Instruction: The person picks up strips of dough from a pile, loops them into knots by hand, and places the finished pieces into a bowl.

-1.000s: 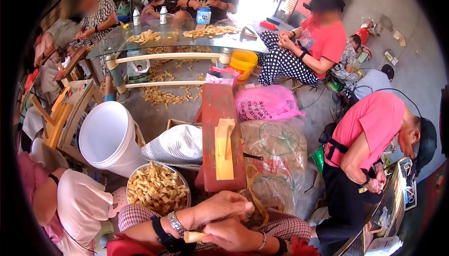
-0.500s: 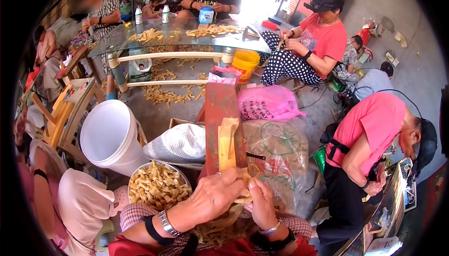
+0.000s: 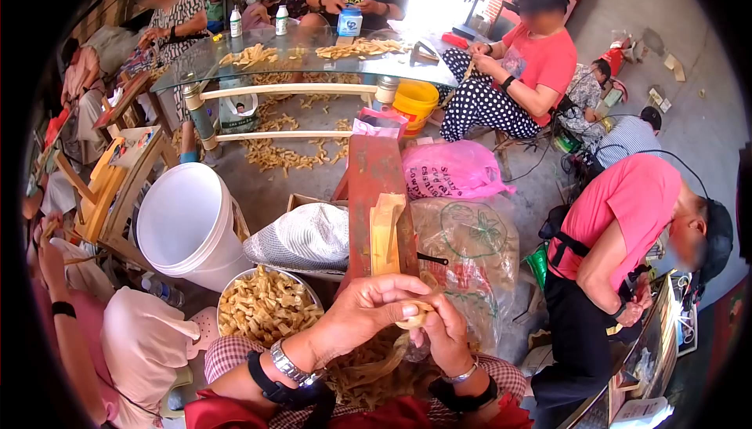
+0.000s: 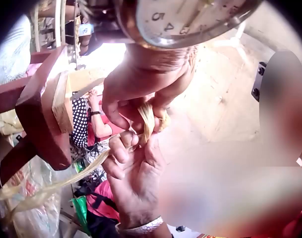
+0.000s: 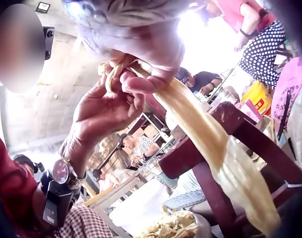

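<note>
Both hands meet over the lap, working on one yellowish, translucent soft strip (image 5: 200, 124). My left hand (image 3: 364, 309), with a watch at its wrist, pinches a looped part of the strip (image 4: 147, 121) between thumb and fingers. Close against it, my right hand (image 3: 448, 335) grips the same strip with curled fingers. The strip's long tail hangs below the right hand in the right wrist view. More loose strips (image 3: 368, 374) lie on the checked cloth of the lap. A bowl of short knotted pieces (image 3: 262, 311) stands to the left.
Ahead is a red wooden bench (image 3: 372, 162) bearing a wooden block (image 3: 385, 233). White bucket (image 3: 184, 217), silvery sack (image 3: 305, 237) and clear plastic bag (image 3: 470, 264) flank it. Beyond stands a glass table (image 3: 298, 57). Several people sit around; one in pink (image 3: 619, 217) bends at right.
A second ago the hands were lower, the right holding a short rolled piece near the left wrist. They have risen and come together on a strip, now bent into a loop.
</note>
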A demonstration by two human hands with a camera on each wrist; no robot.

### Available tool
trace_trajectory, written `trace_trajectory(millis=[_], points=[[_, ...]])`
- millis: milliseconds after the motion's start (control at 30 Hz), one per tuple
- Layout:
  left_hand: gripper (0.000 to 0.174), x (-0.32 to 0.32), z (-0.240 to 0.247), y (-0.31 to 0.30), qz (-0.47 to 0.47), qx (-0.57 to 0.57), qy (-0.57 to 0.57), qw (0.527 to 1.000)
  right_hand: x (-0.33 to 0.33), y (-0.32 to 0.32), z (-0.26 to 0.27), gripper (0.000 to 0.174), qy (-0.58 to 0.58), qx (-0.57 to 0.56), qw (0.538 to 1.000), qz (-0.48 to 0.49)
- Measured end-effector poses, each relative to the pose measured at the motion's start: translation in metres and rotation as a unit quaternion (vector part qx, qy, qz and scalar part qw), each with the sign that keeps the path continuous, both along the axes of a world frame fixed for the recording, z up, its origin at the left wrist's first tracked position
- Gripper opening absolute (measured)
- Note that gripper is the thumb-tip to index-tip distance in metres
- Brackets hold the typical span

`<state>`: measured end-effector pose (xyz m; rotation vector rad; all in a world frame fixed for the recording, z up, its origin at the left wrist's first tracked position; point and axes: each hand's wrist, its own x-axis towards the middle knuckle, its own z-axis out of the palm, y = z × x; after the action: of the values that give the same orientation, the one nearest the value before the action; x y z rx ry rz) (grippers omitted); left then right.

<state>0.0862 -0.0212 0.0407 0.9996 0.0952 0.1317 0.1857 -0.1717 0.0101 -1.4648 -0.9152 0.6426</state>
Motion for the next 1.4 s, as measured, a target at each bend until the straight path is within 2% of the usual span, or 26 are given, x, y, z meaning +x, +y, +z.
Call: trace_trajectory(millis=[33, 67, 133, 167, 200, 233, 367, 400, 433, 467, 500, 533, 567, 600, 633, 700, 733, 833, 967, 1000, 1033, 1100, 1133, 1233, 1400], points=[[0.027, 0.0, 0.003, -0.001, -0.008, -0.016, 0.021, 1.0, 0.002, -0.002, 0.0, 0.035, -0.004, 0.005, 1.0, 0.005], [0.03, -0.001, 0.0, -0.002, -0.011, 0.037, 0.0, 0.999, 0.002, -0.004, 0.0, 0.035, -0.007, 0.011, 1.0, 0.01], [0.035, 0.0, -0.008, -0.003, -0.018, 0.142, -0.043, 0.989, 0.003, -0.003, -0.006, 0.036, 0.133, 0.041, 0.99, 0.028], [0.037, 0.0, -0.007, -0.004, 0.022, 0.292, -0.067, 0.954, 0.003, -0.002, -0.01, 0.036, 0.201, 0.056, 0.977, 0.036], [0.038, 0.0, -0.006, -0.004, 0.061, 0.434, -0.09, 0.894, 0.003, -0.002, -0.013, 0.037, 0.23, 0.069, 0.969, 0.05], [0.04, 0.0, -0.005, -0.006, 0.1, 0.565, -0.11, 0.812, 0.004, -0.003, -0.017, 0.036, 0.215, 0.061, 0.974, 0.043], [0.038, 0.001, -0.013, -0.011, 0.096, 0.559, -0.063, 0.821, -0.001, -0.001, -0.021, 0.03, 0.164, 0.018, 0.986, 0.011], [0.037, 0.003, -0.025, -0.01, 0.094, 0.494, -0.072, 0.861, -0.004, 0.001, -0.016, 0.025, 0.172, -0.045, 0.984, -0.023], [0.034, 0.006, -0.029, -0.011, 0.128, 0.514, -0.089, 0.844, -0.005, 0.005, -0.014, 0.024, 0.143, -0.063, 0.986, -0.051], [0.035, 0.008, -0.033, -0.013, 0.125, 0.449, -0.088, 0.88, -0.007, 0.008, -0.008, 0.029, 0.134, -0.058, 0.988, -0.048], [0.036, 0.01, -0.038, -0.012, 0.127, 0.386, -0.09, 0.91, -0.008, 0.01, -0.012, 0.038, 0.131, -0.005, 0.989, -0.06], [0.034, 0.008, -0.034, -0.011, 0.063, 0.247, -0.051, 0.965, -0.005, 0.01, -0.017, 0.047, 0.126, 0.006, 0.99, -0.059], [0.032, 0.006, -0.028, -0.009, 0.003, 0.105, -0.015, 0.994, -0.001, 0.01, -0.023, 0.051, 0.091, 0.03, 0.993, -0.062], [0.037, 0.007, -0.028, -0.009, 0.015, 0.109, -0.034, 0.993, 0.0, 0.011, -0.021, 0.052, 0.096, 0.033, 0.992, -0.074], [0.039, 0.006, -0.028, -0.009, -0.022, 0.077, -0.006, 0.997, 0.0, 0.012, -0.018, 0.052, 0.1, 0.036, 0.991, -0.087], [0.044, 0.006, -0.029, -0.006, -0.096, 0.015, 0.044, 0.994, 0.002, 0.018, -0.031, 0.053, 0.028, 0.081, 0.99, -0.112], [0.045, 0.007, -0.031, -0.004, -0.107, -0.055, 0.02, 0.993, 0.004, 0.014, -0.033, 0.053, 0.021, 0.077, 0.991, -0.112], [0.045, 0.007, -0.027, 0.011, -0.056, -0.147, -0.003, 0.988, 0.023, -0.009, -0.035, 0.057, 0.06, 0.011, 0.994, -0.089], [0.043, 0.004, -0.023, 0.024, -0.029, -0.157, -0.013, 0.987, 0.027, -0.016, -0.042, 0.039, 0.033, -0.013, 0.993, -0.115], [0.046, 0.006, -0.02, 0.02, 0.005, -0.143, 0.009, 0.99, 0.027, -0.014, -0.044, 0.027, -0.019, -0.027, 0.993, -0.111], [0.045, 0.006, -0.018, 0.021, 0.022, -0.052, 0.046, 0.997, 0.027, -0.012, -0.044, 0.026, -0.024, -0.044, 0.994, -0.097], [0.045, 0.005, -0.015, 0.023, 0.055, 0.131, 0.114, 0.983, 0.025, -0.009, -0.039, 0.023, -0.036, -0.078, 0.994, -0.071], [0.042, 0.011, -0.022, 0.014, 0.113, 0.142, 0.092, 0.979, 0.023, -0.007, -0.034, 0.021, -0.008, -0.072, 0.996, -0.053], [0.035, 0.01, -0.033, 0.015, 0.059, 0.188, 0.145, 0.97, 0.02, -0.001, -0.037, 0.022, 0.031, -0.077, 0.996, -0.019], [0.023, 0.01, -0.022, 0.017, 0.087, 0.119, 0.129, 0.981, 0.016, 0.003, -0.031, 0.026, 0.073, -0.105, 0.991, 0.042]])
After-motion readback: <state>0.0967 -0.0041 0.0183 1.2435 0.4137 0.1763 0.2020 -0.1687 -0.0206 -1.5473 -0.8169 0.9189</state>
